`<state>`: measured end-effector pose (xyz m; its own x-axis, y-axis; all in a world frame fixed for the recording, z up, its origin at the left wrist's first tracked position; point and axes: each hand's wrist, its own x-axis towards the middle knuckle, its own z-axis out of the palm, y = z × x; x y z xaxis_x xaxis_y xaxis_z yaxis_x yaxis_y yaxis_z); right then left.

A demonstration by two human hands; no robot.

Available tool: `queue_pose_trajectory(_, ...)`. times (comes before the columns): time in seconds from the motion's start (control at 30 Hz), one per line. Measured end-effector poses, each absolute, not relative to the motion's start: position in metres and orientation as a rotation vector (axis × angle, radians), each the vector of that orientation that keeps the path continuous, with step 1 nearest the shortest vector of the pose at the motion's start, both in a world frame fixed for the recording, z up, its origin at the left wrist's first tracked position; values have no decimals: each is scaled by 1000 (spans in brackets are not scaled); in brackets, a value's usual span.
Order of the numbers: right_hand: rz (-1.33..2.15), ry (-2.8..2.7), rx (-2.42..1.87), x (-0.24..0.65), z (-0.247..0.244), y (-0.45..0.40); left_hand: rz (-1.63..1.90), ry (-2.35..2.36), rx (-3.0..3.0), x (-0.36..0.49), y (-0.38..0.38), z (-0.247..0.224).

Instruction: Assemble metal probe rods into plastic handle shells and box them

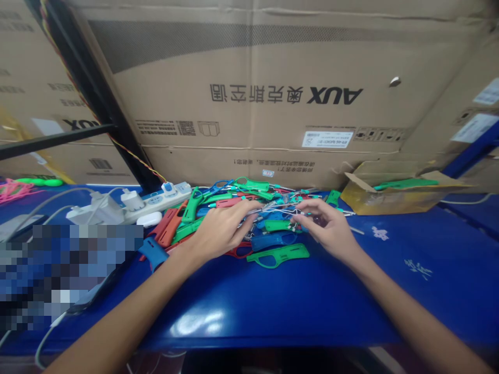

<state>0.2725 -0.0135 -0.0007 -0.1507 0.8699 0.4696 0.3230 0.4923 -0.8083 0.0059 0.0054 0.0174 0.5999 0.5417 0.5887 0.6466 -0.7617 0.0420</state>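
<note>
Both hands are over a pile of green, red and blue plastic lighter-like pieces on a blue table. My left hand (pixel 228 224) has its fingers pinched on a thin metallic piece, whose exact shape is blurred. My right hand (pixel 325 224) is closed at the fingertips on a thin white wire (pixel 278 211) that stretches between the two hands. Nearest below them lie a green handle piece (pixel 294 252) and a blue one (pixel 273 240). An orange-red piece (pixel 168 228) lies left of my left hand.
A white power strip (pixel 156 200) with plugs and cables stands at the left, near a pixelated area. An open cardboard box (pixel 390 202) with green pieces is at the right. Large cartons (pixel 234 130) rise behind the blue table (pixel 273 311).
</note>
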Motion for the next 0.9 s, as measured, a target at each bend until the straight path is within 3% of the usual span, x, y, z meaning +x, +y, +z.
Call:
queue_pose_trajectory(0.67, 595, -1736, -1072, 268, 7, -20, -885, -1004, -2720, 5, 5, 17)
queue_pose_trajectory(0.9, 318, -2061, -1023, 273, 5, -15, -867, -1029, -2728, 4, 6, 19)
